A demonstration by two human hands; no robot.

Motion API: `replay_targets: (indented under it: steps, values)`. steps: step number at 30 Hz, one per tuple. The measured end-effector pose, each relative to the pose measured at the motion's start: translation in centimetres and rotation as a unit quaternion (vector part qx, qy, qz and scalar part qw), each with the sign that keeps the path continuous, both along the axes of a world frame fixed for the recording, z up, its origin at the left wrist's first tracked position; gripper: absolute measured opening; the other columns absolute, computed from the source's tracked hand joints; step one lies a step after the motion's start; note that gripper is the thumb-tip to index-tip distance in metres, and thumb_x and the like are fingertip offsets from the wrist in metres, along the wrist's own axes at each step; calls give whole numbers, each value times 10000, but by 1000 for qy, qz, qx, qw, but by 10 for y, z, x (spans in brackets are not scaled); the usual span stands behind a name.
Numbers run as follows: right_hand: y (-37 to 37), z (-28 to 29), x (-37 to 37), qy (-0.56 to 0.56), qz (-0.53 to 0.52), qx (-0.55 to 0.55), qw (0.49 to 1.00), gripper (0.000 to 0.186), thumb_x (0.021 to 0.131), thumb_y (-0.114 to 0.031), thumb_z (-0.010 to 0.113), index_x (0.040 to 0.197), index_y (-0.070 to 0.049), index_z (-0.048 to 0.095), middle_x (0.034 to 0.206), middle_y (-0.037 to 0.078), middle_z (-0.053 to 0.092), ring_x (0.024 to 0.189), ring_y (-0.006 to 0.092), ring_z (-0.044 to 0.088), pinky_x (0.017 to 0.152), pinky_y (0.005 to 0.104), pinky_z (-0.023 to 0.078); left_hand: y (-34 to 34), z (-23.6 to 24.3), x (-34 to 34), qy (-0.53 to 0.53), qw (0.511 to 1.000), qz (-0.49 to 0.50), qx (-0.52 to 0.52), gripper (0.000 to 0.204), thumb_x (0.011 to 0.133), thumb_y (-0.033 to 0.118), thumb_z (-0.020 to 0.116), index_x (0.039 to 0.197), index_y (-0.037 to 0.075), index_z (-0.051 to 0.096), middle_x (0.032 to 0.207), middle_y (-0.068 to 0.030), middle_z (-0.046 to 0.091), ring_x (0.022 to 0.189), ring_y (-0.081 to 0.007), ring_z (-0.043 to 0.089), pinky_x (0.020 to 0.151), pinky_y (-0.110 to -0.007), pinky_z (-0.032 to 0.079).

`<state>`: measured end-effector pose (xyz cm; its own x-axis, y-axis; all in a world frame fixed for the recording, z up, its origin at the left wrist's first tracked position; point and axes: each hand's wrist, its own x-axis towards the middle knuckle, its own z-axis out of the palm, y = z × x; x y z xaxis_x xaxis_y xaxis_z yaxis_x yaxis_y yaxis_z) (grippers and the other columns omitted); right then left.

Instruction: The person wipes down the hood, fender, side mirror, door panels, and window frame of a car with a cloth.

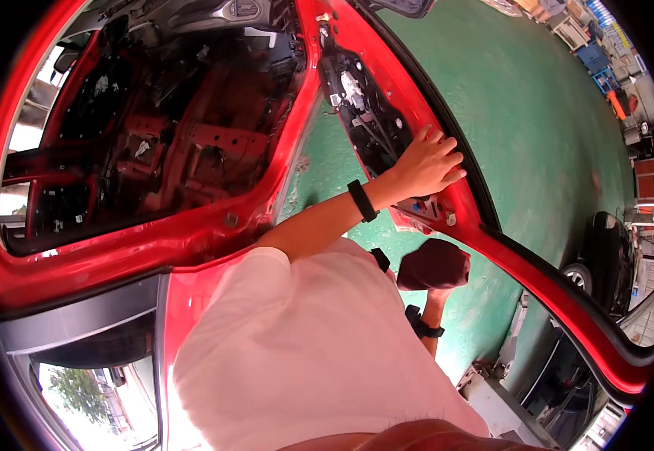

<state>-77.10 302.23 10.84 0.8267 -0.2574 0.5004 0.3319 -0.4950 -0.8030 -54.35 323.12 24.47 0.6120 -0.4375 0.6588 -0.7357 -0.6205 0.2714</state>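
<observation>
My left hand (pixel 433 161) rests on the red inner frame of the open car door (pixel 451 218), its fingers spread and bent near the black rubber seal. Beside it, the door's exposed inner mechanism (pixel 353 94) shows black and silver parts. Lower down, my right hand (pixel 438 293) holds a dark maroon piece of cloth (pixel 433 263), which covers most of the fingers. The stripped black and red interior (pixel 199 150) of the car appears through the doorway at the left.
The red body sill (pixel 214 240) and rear door window (pixel 94 383) border me on the left. Green floor (pixel 537 128) stretches beyond the door to shelving and stored items (pixel 613 98). A black car (pixel 601 248) stands at the right; grey metal equipment (pixel 511 413) is at the lower right.
</observation>
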Motion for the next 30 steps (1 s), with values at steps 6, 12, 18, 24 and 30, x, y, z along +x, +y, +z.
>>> replay_targets:
  steps: [6, 12, 18, 24, 30]
  values:
    - [53, 92, 20, -11, 22, 34, 999, 734, 728, -355, 837, 1281, -22, 487, 1233, 112, 518, 1158, 276, 556, 1040, 438, 410, 8, 10, 21, 42, 995, -38, 78, 551, 948, 584, 566, 739, 92, 703, 745, -59, 582, 888, -273, 571, 860, -421, 431]
    - [59, 137, 48, -80, -94, 5, 992, 715, 725, -274, 848, 1250, -25, 432, 1227, 115, 483, 1170, 245, 530, 1043, 397, 387, 11, 28, 41, 147, 966, -94, 193, 644, 946, 657, 497, 808, 81, 752, 832, -96, 675, 894, -303, 637, 861, -454, 440]
    - [64, 158, 60, -106, -199, -14, 974, 649, 741, -209, 861, 1203, -51, 433, 1204, 93, 485, 1147, 223, 530, 1035, 412, 391, 25, 25, 61, 79, 980, -96, 153, 585, 941, 616, 533, 799, 83, 728, 818, -90, 652, 869, -290, 626, 822, -452, 440]
    - [69, 166, 65, -122, -233, -24, 965, 611, 770, -145, 863, 1202, -66, 437, 1205, 65, 497, 1123, 187, 534, 1022, 386, 412, 48, 34, 80, 35, 994, -62, 84, 514, 921, 550, 606, 793, 65, 720, 833, -87, 651, 870, -292, 623, 791, -425, 457]
    - [83, 170, 79, -132, -264, 34, 955, 596, 799, -149, 831, 1240, -43, 445, 1246, 83, 492, 1165, 207, 520, 1054, 395, 390, 70, 34, 101, 62, 992, -40, 99, 450, 891, 479, 678, 843, 37, 744, 855, -108, 702, 868, -307, 657, 800, -456, 488]
